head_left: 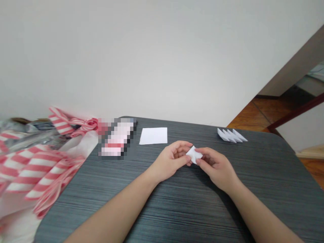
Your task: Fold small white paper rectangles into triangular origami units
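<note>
A small folded piece of white paper (194,155) is pinched between both my hands above the middle of the dark grey table (177,209). My left hand (170,161) grips its left side with thumb and fingers closed. My right hand (216,167) holds its right side the same way. A flat white paper sheet (153,136) lies on the table just beyond my left hand. A row of several folded white paper pieces (231,135) sits at the far right of the table.
Red-and-white striped plastic bags (37,168) crowd the table's left edge. A blurred-out pink and white object (116,139) lies next to the flat sheet. A white wall stands behind the table; wooden floor (255,116) shows at the right.
</note>
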{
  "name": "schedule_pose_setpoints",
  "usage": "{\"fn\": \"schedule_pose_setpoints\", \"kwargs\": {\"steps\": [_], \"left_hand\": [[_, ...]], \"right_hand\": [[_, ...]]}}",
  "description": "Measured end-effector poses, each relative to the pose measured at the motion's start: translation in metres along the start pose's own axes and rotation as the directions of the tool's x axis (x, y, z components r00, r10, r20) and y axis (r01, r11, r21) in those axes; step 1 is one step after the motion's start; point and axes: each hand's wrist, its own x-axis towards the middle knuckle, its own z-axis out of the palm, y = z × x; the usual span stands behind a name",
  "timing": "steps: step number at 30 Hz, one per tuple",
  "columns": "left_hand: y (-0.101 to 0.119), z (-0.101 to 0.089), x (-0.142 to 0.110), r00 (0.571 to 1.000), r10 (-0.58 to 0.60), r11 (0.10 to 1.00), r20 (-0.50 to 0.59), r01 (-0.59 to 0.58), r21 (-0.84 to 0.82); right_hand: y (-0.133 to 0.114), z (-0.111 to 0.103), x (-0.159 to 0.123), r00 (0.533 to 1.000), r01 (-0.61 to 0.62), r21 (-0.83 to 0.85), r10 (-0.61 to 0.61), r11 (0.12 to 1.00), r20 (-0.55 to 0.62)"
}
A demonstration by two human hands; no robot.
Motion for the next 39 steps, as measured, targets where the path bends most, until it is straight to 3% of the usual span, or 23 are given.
{"fn": "schedule_pose_setpoints", "kwargs": {"steps": [7, 12, 16, 24, 39], "left_hand": [[0.001, 0.001, 0.0, 0.997, -0.068, 0.99, -0.046, 0.073, 0.119], [-0.001, -0.002, 0.0, 0.991, -0.113, 0.967, -0.068, 0.126, 0.222], [0.001, -0.001, -0.001, 0.994, -0.093, 0.966, -0.052, 0.103, 0.236], [0.004, 0.001, -0.003, 0.997, -0.066, 0.955, -0.035, 0.074, 0.286], [0.006, 0.003, -0.004, 0.996, -0.082, 0.932, -0.039, 0.09, 0.352]], "right_hand": [[0.003, 0.005, -0.002, 0.998, -0.057, 0.123, 0.055, 0.991, 0.022], [0.004, 0.005, -0.002, 0.997, -0.074, 0.076, 0.074, 0.994, 0.006], [-0.001, 0.003, -0.001, 0.994, -0.098, 0.038, 0.096, 0.994, 0.057], [-0.017, 0.0, 0.002, 0.977, -0.145, -0.193, 0.171, 0.97, 0.126], [-0.02, -0.002, 0.004, 0.955, -0.225, -0.158, 0.249, 0.962, 0.158]]}}
